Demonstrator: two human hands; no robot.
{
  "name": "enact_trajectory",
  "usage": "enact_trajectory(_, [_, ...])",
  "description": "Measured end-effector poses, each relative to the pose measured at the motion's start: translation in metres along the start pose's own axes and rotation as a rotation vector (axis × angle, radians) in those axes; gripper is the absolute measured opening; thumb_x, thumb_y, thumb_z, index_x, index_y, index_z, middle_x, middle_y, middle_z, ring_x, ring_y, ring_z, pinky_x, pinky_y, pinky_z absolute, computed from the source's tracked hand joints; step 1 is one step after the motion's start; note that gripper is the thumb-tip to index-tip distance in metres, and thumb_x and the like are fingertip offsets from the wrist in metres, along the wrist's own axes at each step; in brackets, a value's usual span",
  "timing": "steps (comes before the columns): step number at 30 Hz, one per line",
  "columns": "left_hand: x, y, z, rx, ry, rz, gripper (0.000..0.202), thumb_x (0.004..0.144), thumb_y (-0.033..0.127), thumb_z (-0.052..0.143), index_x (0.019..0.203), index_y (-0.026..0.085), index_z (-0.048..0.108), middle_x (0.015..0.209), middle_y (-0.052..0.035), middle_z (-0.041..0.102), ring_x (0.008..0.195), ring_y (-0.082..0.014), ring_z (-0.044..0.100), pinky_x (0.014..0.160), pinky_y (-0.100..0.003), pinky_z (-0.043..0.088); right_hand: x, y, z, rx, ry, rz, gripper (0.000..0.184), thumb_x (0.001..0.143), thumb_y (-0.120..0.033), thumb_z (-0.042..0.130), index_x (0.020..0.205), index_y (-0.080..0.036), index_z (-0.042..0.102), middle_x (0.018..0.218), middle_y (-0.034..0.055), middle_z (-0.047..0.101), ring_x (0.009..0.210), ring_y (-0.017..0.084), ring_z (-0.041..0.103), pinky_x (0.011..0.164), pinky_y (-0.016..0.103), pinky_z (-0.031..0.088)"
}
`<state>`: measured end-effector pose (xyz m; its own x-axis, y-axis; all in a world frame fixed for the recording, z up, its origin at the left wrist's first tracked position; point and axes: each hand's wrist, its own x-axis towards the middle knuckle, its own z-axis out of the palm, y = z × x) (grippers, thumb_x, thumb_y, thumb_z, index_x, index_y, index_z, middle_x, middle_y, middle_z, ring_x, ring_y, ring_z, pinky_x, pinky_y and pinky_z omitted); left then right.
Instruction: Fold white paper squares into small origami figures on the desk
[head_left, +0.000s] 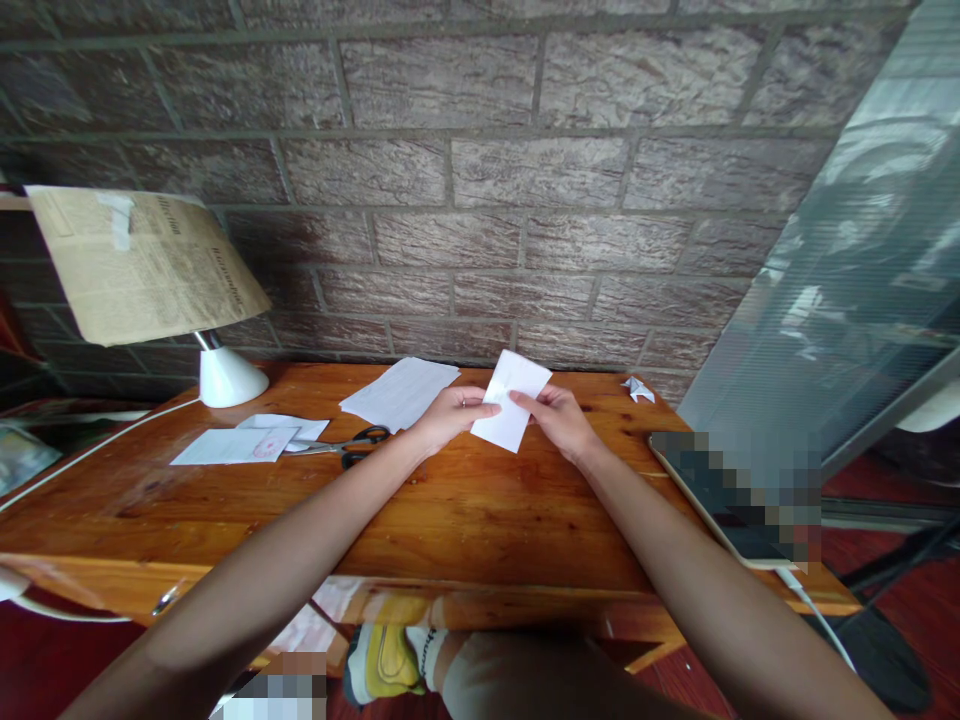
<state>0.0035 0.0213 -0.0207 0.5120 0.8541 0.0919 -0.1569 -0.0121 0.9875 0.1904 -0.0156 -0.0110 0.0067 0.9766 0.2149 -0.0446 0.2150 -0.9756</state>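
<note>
A folded sheet of white paper (513,385) is held up, slightly tilted, above the wooden desk. My left hand (451,415) pinches its left edge, thumb in front and fingers behind. On the opposite edge my right hand (556,415) grips the same paper, its thumb lying on the front face. The fingers behind the paper are partly hidden. Left of my left hand, a pair of scissors (364,441) with black handles lies on the desk. Behind that hand rests a stack of white paper sheets (401,390).
Cut paper pieces (225,447), one with a red stamp, lie left on the desk (480,535). A lamp (229,378) with a newsprint shade stands at the back left. To the right are a small folded paper shape (637,389) and a tablet (720,490) with a cable. A brick wall rises behind.
</note>
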Motion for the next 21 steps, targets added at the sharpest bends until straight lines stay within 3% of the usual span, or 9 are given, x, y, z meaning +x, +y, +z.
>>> enact_trajectory(4, [0.003,-0.004,0.004,-0.038,0.077,0.02,0.038,0.064,0.041,0.082,0.091,0.015,0.075,0.08,-0.0065,0.074,0.067,-0.0175,0.065,0.063,-0.028,0.048,-0.002,0.001,0.0,-0.101,-0.063,-0.061,0.037,0.072,-0.047,0.073,0.097,-0.019,0.076,0.089,0.005,0.077,0.072,0.021,0.069,0.067,0.033,0.054])
enact_trajectory(6, [0.004,-0.005,0.004,-0.078,0.123,0.019,0.034,0.062,0.038,0.083,0.085,0.014,0.074,0.074,-0.0051,0.073,0.062,-0.0158,0.063,0.06,-0.027,0.046,-0.005,-0.001,0.001,-0.188,-0.106,-0.15,0.032,0.077,-0.04,0.068,0.103,-0.023,0.075,0.1,0.0035,0.076,0.09,0.024,0.07,0.081,0.037,0.055])
enact_trajectory(10, [0.004,-0.002,0.005,-0.186,0.167,0.002,0.032,0.055,0.032,0.086,0.077,0.013,0.073,0.07,-0.0058,0.072,0.064,-0.018,0.065,0.066,-0.03,0.049,-0.01,-0.004,0.005,-0.361,-0.158,-0.308,0.032,0.082,-0.025,0.057,0.108,-0.028,0.074,0.115,0.0003,0.072,0.116,0.024,0.062,0.106,0.04,0.044])
enact_trajectory(21, [0.0,0.012,0.006,-0.36,0.112,0.007,0.033,0.059,0.029,0.085,0.085,0.012,0.073,0.075,-0.0038,0.072,0.064,-0.0127,0.063,0.062,-0.024,0.047,-0.01,-0.01,0.006,-0.332,-0.19,-0.364,0.032,0.085,-0.025,0.052,0.11,-0.028,0.073,0.131,0.0007,0.063,0.123,0.025,0.058,0.106,0.044,0.045])
